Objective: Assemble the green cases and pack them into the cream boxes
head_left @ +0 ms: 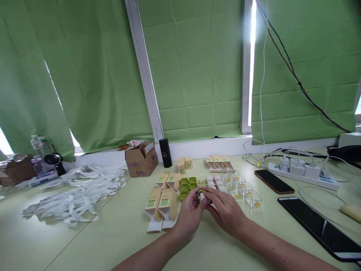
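Observation:
In front of me my left hand is closed around a small olive-green cup with a white piece at its mouth. My right hand meets it from the right, fingers pinched at the cup and white piece; its fingertips are partly hidden. Just beyond the hands, square green cups stand in rows. Beside them lie tiny beige pieces, then white and pink blocks. Clear plastic containers with yellow spots form rows to the right. Open kraft paper boxes lie left of the hands.
More kraft boxes sit farther back. A cardboard box and black cylinder stand by the window ledge. White straps are heaped left. Two phones and a power strip with loose cables lie right.

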Available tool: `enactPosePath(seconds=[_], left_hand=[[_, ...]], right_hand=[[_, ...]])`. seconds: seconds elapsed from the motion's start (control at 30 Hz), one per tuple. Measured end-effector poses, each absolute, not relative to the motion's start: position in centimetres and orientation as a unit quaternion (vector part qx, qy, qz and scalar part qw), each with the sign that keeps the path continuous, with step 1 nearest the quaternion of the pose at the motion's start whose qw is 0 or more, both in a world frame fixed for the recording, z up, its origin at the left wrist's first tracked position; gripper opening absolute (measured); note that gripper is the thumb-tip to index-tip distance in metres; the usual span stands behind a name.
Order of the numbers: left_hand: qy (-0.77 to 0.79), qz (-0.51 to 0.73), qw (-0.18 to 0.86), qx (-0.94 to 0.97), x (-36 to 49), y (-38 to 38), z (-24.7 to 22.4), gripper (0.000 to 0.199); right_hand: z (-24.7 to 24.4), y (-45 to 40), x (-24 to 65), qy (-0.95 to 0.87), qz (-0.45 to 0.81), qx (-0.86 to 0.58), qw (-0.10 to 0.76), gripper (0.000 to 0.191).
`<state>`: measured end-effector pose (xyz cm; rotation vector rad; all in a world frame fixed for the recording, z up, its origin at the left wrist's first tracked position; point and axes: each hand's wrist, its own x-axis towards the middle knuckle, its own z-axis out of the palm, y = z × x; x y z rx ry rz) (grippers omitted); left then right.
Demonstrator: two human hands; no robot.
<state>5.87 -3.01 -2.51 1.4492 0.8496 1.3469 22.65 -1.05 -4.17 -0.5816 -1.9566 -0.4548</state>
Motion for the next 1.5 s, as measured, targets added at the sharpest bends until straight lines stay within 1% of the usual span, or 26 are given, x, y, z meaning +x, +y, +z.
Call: enactPosePath(seconds=[0.27,0.4,0.47,0.53,0.63,0.73,0.9,1.0,1.07,1.13,1.23,1.3,1.4,1.5], left_hand=[[0.34,0.554,0.477,0.592,5.9,-2.9,-2.7,0.056],[0.328,0.563,0.493,0.576,5.9,-2.7,-2.8,0.059],[0.32,0.564,0.509,0.566,5.9,-2.5,-2.8,0.061],[0.316,0.558,0.529,0.556,5.8,-2.3,-2.8,0.065],[0.329,0.543,0.548,0.545,5.6,-2.2,-2.8,0.074],[0.341,0.532,0.541,0.556,5.4,-2.2,-2.7,0.079],[0.355,0.53,0.499,0.586,5.0,-2.4,-2.3,0.072],[0.392,0.532,0.418,0.623,4.4,-2.5,-2.2,0.057],[0.411,0.532,0.324,0.666,4.0,-2.4,-2.3,0.044],[0.408,0.525,0.203,0.719,3.5,-2.2,-2.5,0.038],[0.372,0.49,0.027,0.788,3.1,-2.1,-2.7,0.046],[0.357,0.461,-0.051,0.811,3.1,-2.2,-2.8,0.053],[0.359,0.428,-0.12,0.821,3.2,-2.3,-2.7,0.053],[0.356,0.411,-0.155,0.825,3.3,-2.4,-2.5,0.049]], right_hand=[[-4.3,-1.0,22.7,-0.812,-0.174,-0.239,0.503,0.026],[-4.3,-1.0,22.8,-0.821,-0.121,-0.242,0.503,0.038],[-4.3,-0.9,22.9,-0.828,-0.072,-0.247,0.499,0.046],[-4.5,-0.9,23.0,-0.831,-0.024,-0.251,0.495,0.05],[-4.9,-0.8,23.0,-0.823,0.015,-0.262,0.505,0.048],[-5.1,-0.9,23.0,-0.81,0.043,-0.276,0.516,0.044],[-4.5,-1.3,23.1,-0.763,0.147,-0.31,0.548,0.035],[-4.1,-1.1,23.1,-0.718,0.262,-0.309,0.565,0.03],[-3.9,-0.8,23.1,-0.682,0.346,-0.292,0.574,0.031],[-3.8,-0.5,23.0,-0.642,0.421,-0.273,0.58,0.036],[-3.6,-0.3,22.9,-0.584,0.504,-0.262,0.58,0.047],[-3.5,-0.2,22.7,-0.554,0.537,-0.268,0.577,0.053],[-3.5,-0.2,22.5,-0.533,0.557,-0.28,0.572,0.057],[-3.7,-0.1,22.4,-0.538,0.548,-0.295,0.568,0.056]])
